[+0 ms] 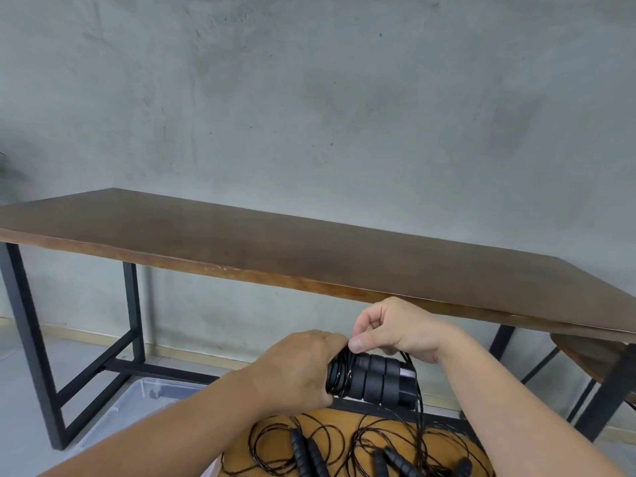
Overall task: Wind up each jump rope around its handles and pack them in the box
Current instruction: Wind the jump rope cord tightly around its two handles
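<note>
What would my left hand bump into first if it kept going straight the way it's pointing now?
The left hand points rightward along the paired handles it grips, so it would most likely meet the right hand, whose thumb already sits just above the handles. Depth is unclear, but they look nearly touching.

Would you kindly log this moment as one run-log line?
phase: winding | left hand: grips handles | right hand: pinches cord | box: on floor | loose ropes: on stool
</note>
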The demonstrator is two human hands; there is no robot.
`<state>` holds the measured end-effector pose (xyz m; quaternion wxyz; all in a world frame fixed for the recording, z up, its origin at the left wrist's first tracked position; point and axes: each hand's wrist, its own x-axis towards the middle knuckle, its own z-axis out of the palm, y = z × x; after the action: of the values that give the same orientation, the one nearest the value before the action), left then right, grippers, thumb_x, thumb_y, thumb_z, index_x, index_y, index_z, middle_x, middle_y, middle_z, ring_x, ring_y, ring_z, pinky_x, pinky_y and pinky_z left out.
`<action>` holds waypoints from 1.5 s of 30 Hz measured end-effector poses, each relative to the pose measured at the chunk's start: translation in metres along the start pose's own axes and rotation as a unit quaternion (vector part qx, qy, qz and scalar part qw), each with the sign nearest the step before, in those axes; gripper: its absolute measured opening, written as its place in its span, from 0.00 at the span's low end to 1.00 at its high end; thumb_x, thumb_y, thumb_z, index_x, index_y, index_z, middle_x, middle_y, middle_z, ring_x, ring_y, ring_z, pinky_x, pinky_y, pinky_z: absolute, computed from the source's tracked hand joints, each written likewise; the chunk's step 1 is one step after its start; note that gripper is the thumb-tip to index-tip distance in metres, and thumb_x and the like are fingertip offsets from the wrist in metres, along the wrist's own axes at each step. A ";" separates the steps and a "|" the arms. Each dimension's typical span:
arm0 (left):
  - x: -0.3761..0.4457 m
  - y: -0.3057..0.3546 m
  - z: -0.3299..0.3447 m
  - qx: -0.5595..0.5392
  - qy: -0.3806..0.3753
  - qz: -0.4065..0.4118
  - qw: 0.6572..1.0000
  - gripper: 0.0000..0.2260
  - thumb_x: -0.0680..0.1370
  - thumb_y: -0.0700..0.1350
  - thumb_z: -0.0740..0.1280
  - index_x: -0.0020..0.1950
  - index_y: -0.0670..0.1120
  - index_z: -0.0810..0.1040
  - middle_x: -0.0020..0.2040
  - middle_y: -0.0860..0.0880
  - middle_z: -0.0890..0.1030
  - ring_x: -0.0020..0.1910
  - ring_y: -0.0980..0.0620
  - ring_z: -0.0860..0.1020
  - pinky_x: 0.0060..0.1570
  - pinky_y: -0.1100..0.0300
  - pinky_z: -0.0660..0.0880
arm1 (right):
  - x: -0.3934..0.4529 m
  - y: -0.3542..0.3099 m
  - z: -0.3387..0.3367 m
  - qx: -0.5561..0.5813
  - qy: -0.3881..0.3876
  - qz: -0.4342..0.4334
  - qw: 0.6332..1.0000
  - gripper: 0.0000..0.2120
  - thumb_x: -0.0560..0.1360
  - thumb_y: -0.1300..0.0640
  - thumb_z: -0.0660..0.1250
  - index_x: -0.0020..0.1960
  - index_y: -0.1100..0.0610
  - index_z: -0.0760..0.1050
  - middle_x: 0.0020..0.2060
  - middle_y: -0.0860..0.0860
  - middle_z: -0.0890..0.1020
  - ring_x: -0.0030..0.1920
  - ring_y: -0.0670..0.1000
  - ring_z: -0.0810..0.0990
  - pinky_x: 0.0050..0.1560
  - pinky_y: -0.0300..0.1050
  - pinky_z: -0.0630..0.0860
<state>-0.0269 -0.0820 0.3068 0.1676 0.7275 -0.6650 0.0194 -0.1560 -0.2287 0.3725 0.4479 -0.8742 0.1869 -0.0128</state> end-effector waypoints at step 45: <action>0.009 -0.018 0.004 -0.031 0.043 -0.146 0.988 0.25 0.72 0.44 0.73 0.65 0.52 0.65 0.53 0.50 0.79 0.45 0.51 0.75 0.44 0.61 0.74 | 0.001 0.035 0.123 0.309 0.165 0.123 0.929 0.15 0.85 0.54 0.55 0.52 0.60 0.78 0.29 0.49 0.71 0.25 0.46 0.61 0.27 0.39 0.57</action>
<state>-0.0088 -0.0907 0.3008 0.2198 0.8100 -0.5437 0.0054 -0.1424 -0.1519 0.2707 0.6565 -0.6483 0.3514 -0.1588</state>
